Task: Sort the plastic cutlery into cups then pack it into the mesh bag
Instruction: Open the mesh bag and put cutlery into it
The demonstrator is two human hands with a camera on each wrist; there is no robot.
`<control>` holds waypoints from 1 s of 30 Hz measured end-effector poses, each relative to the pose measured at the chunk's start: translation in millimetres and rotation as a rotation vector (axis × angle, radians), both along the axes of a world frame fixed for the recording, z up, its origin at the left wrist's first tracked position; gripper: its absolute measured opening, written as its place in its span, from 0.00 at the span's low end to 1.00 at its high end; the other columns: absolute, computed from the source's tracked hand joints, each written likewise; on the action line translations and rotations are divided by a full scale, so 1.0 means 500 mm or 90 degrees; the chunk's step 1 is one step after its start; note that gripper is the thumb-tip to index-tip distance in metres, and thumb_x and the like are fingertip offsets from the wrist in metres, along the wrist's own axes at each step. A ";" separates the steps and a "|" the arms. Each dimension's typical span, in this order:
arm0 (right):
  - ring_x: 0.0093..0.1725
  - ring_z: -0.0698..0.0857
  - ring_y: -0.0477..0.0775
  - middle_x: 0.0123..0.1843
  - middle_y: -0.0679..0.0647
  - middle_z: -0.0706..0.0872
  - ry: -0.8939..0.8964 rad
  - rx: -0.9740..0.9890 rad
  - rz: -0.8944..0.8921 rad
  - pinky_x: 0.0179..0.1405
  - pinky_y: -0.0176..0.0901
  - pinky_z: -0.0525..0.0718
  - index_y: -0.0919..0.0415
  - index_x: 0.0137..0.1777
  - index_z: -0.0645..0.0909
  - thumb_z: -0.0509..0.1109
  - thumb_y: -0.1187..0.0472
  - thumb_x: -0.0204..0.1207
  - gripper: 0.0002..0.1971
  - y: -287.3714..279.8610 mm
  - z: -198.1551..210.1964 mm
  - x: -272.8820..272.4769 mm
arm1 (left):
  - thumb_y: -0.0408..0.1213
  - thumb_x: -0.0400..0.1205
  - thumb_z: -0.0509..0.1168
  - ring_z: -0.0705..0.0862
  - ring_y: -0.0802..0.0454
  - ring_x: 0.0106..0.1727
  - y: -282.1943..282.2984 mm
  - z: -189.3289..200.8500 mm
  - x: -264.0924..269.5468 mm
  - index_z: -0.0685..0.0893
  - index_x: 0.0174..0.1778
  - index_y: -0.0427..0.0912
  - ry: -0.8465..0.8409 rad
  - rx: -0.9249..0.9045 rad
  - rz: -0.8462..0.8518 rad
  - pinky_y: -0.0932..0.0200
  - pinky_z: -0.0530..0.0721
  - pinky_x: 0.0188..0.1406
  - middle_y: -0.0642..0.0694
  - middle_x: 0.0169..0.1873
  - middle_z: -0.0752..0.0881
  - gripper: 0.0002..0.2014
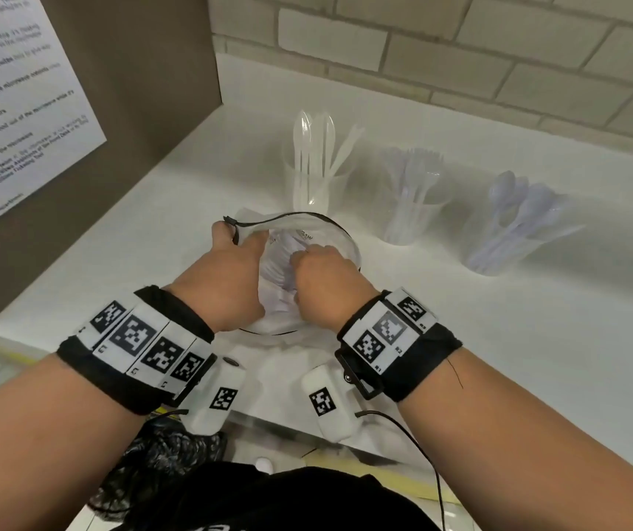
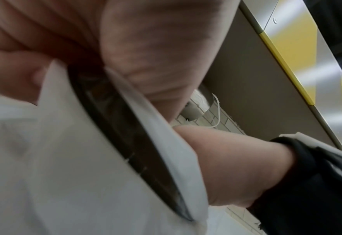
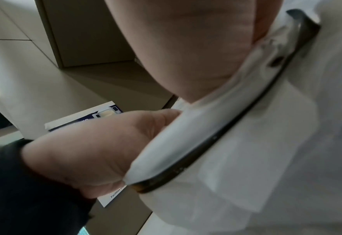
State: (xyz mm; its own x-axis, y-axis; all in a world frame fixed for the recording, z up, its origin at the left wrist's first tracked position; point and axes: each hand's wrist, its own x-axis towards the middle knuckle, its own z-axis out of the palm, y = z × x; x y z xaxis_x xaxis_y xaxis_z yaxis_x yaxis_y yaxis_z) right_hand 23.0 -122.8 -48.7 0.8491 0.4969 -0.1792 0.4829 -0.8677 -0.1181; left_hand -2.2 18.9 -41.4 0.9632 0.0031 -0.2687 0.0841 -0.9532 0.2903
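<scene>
The head view looks steeply down over both forearms at the tabletop [image 1: 460, 339] and its back edge. Each wrist view (both blurred) looks up from very near, sharing the mesh bag's [image 1: 330, 228] black-trimmed rim [image 2: 125, 127] [image 3: 236, 120].

Even, soft indoor light, faint shadows. Head view is sharp at centre, with bent, stretched edges. Both wrist views are dimmer, close-up and motion-blurred.
</scene>
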 end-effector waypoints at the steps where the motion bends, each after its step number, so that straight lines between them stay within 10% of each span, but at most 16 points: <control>1: 0.66 0.74 0.62 0.66 0.62 0.74 0.008 -0.005 0.000 0.57 0.51 0.76 0.65 0.67 0.74 0.65 0.62 0.79 0.17 0.001 0.002 0.002 | 0.37 0.70 0.73 0.80 0.46 0.36 0.001 -0.003 0.001 0.53 0.81 0.53 -0.002 -0.005 -0.005 0.58 0.79 0.41 0.36 0.72 0.54 0.46; 4: 0.68 0.70 0.62 0.68 0.61 0.72 0.077 -0.022 -0.011 0.64 0.54 0.75 0.62 0.70 0.73 0.69 0.46 0.76 0.28 0.000 0.013 0.012 | 0.40 0.68 0.74 0.84 0.39 0.48 0.006 -0.009 0.004 0.56 0.79 0.54 -0.005 -0.013 -0.006 0.55 0.83 0.44 0.37 0.70 0.56 0.45; 6: 0.68 0.71 0.62 0.68 0.60 0.73 0.084 -0.070 0.005 0.64 0.52 0.75 0.62 0.68 0.75 0.69 0.39 0.74 0.31 -0.001 0.020 0.015 | 0.38 0.69 0.74 0.80 0.45 0.38 0.002 -0.007 0.002 0.55 0.80 0.53 -0.012 -0.012 0.006 0.57 0.79 0.42 0.37 0.71 0.53 0.46; 10: 0.64 0.75 0.61 0.61 0.58 0.81 0.092 -0.095 -0.012 0.51 0.48 0.70 0.60 0.60 0.79 0.67 0.42 0.77 0.23 0.009 0.016 0.017 | 0.35 0.71 0.73 0.72 0.50 0.29 -0.006 0.001 0.001 0.52 0.82 0.50 -0.009 0.021 0.009 0.59 0.75 0.40 0.35 0.74 0.52 0.47; 22: 0.69 0.72 0.61 0.67 0.59 0.76 0.079 -0.036 -0.038 0.66 0.56 0.70 0.60 0.69 0.72 0.71 0.45 0.74 0.28 0.014 0.010 0.010 | 0.38 0.71 0.75 0.78 0.44 0.37 -0.003 0.023 0.001 0.52 0.82 0.51 0.004 0.046 0.002 0.59 0.75 0.41 0.35 0.74 0.52 0.48; 30: 0.66 0.71 0.62 0.61 0.57 0.81 0.107 -0.113 -0.007 0.55 0.51 0.71 0.60 0.64 0.73 0.61 0.50 0.81 0.18 0.011 0.011 0.021 | 0.39 0.70 0.76 0.78 0.44 0.35 0.001 0.031 0.004 0.54 0.81 0.51 -0.013 0.047 0.014 0.59 0.75 0.42 0.36 0.73 0.54 0.47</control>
